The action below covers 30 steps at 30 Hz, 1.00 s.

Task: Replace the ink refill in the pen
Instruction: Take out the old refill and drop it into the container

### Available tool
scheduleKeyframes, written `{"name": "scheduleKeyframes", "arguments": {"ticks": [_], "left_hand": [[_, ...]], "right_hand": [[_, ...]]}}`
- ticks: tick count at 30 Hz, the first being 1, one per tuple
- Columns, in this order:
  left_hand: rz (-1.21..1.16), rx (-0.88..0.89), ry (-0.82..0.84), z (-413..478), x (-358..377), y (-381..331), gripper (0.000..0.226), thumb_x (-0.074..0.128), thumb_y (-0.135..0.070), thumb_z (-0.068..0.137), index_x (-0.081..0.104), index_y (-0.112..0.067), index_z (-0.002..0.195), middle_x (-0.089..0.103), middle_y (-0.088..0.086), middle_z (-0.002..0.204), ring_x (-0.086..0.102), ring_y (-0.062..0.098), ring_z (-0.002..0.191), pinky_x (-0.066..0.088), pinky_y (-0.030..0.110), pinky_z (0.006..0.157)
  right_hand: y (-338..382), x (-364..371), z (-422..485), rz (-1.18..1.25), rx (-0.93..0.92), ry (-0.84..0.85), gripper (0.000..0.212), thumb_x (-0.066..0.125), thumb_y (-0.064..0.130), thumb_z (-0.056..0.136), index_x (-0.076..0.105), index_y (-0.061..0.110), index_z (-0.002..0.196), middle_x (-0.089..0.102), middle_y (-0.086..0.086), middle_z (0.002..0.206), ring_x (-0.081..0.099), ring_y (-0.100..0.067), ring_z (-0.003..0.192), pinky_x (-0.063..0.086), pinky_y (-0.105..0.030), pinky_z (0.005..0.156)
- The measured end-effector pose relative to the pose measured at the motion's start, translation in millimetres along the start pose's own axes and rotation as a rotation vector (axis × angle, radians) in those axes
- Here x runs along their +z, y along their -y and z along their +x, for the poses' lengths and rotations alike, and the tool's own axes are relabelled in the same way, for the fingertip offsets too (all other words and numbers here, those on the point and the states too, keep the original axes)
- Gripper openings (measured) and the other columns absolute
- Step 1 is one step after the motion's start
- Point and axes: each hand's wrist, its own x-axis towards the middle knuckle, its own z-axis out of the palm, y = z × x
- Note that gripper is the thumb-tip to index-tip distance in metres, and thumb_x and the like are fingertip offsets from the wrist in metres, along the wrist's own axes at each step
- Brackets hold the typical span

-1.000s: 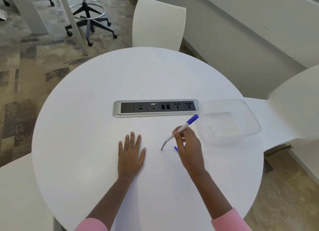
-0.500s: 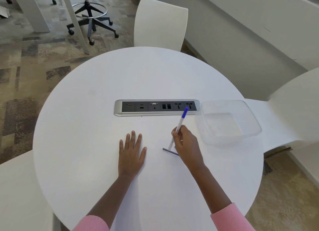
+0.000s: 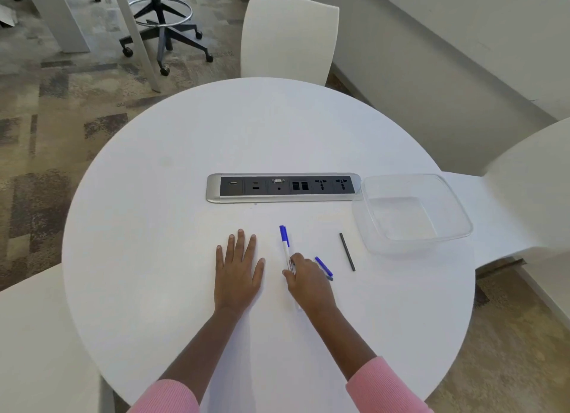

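Fingers (image 3: 295, 258) pinching pen (image 3: 286, 253) mid-barrel, blue cap (image 3: 283, 234) beyond them

The left half of the counter (image 3: 154, 258) gives a hand open room, as does the far part behind the socket panel (image 3: 283, 188), a low ridge across the middle. On the right the clear tub (image 3: 367, 221) blocks the way, just beside the panel's end. Between the flat left hand (image 3: 237, 274) and the tub lie the pen (image 3: 285, 246), gripped by the right hand (image 3: 308, 281), a blue piece (image 3: 323, 266) and a black rod (image 3: 347, 251), leaving only narrow gaps.
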Motion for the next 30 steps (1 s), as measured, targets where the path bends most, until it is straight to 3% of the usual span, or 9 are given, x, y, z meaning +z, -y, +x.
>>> {"name": "scheduleKeyframes", "arguments": {"ticks": [5, 10, 12, 16, 19, 23, 30], "left_hand": [[0.004, 0.003, 0.005, 0.4, 0.8, 0.7, 0.054, 0.042, -0.031, 0.093, 0.026, -0.016, 0.142, 0.022, 0.012, 0.152, 0.019, 0.031, 0.140, 0.010, 0.048, 0.114], [0.013, 0.001, 0.009, 0.5, 0.4, 1.0, 0.053, 0.037, -0.033, 0.093, 0.026, -0.016, 0.142, 0.023, 0.013, 0.152, 0.020, 0.031, 0.140, 0.011, 0.049, 0.114], [0.022, -0.001, 0.007, 0.4, -0.9, 0.4, 0.054, 0.033, -0.035, 0.091, 0.028, -0.015, 0.141, 0.025, 0.013, 0.151, 0.022, 0.032, 0.140, 0.012, 0.049, 0.114], [0.010, -0.002, 0.002, 0.4, -1.9, -0.5, 0.055, 0.032, -0.035, 0.090, 0.029, -0.015, 0.141, 0.026, 0.013, 0.151, 0.022, 0.032, 0.139, 0.013, 0.049, 0.113], [0.007, -0.003, -0.009, -0.2, -3.0, -1.2, 0.054, 0.032, -0.035, 0.090, 0.032, -0.014, 0.140, 0.029, 0.015, 0.149, 0.026, 0.033, 0.138, 0.015, 0.050, 0.112], [0.027, -0.003, 0.009, -1.7, -6.1, -2.5, 0.060, 0.017, -0.041, 0.088, 0.034, -0.013, 0.139, 0.031, 0.015, 0.148, 0.029, 0.034, 0.137, 0.018, 0.051, 0.111], [0.022, -0.017, 0.042, -0.8, -11.9, -4.6, 0.060, 0.018, -0.040, 0.087, 0.037, -0.012, 0.137, 0.035, 0.017, 0.146, 0.033, 0.036, 0.134, 0.023, 0.054, 0.109]], "right_hand": [[1.7, 7.0, -2.3, -0.011, 0.004, 0.015, 0.023, 0.046, 0.022, 0.091, 0.044, 0.006, 0.107, 0.060, -0.015, 0.102, 0.059, -0.029, 0.089, 0.042, -0.031, 0.065], [2.9, 5.9, -0.4, -0.018, 0.010, 0.025, 0.026, 0.047, 0.027, 0.091, 0.044, 0.007, 0.108, 0.060, -0.014, 0.104, 0.060, -0.028, 0.090, 0.048, -0.034, 0.071], [1.0, 4.4, -1.1, -0.032, 0.004, -0.007, 0.025, 0.044, 0.028, 0.092, 0.046, 0.007, 0.107, 0.058, -0.013, 0.105, 0.059, -0.027, 0.090, 0.044, -0.032, 0.066], [-8.7, -2.4, -2.7, -0.097, -0.035, -0.136, 0.017, 0.040, 0.012, 0.093, 0.050, 0.006, 0.105, 0.052, -0.012, 0.107, 0.055, -0.029, 0.085, 0.040, -0.031, 0.061], [-17.6, -6.1, -1.3, -0.126, -0.029, -0.161, 0.023, 0.040, -0.002, 0.087, 0.050, 0.006, 0.108, 0.049, -0.012, 0.109, 0.054, -0.030, 0.088, 0.038, -0.031, 0.060], [-26.2, -5.9, -1.0, -0.158, -0.014, -0.132, 0.023, 0.038, -0.002, 0.087, 0.050, 0.006, 0.105, 0.053, -0.011, 0.106, 0.053, -0.028, 0.091, 0.041, -0.032, 0.064], [-32.7, -3.8, 0.9, -0.196, -0.059, -0.115, 0.019, 0.038, 0.001, 0.088, 0.052, 0.005, 0.100, 0.056, -0.011, 0.102, 0.053, -0.026, 0.089, 0.039, -0.031, 0.064]]}}
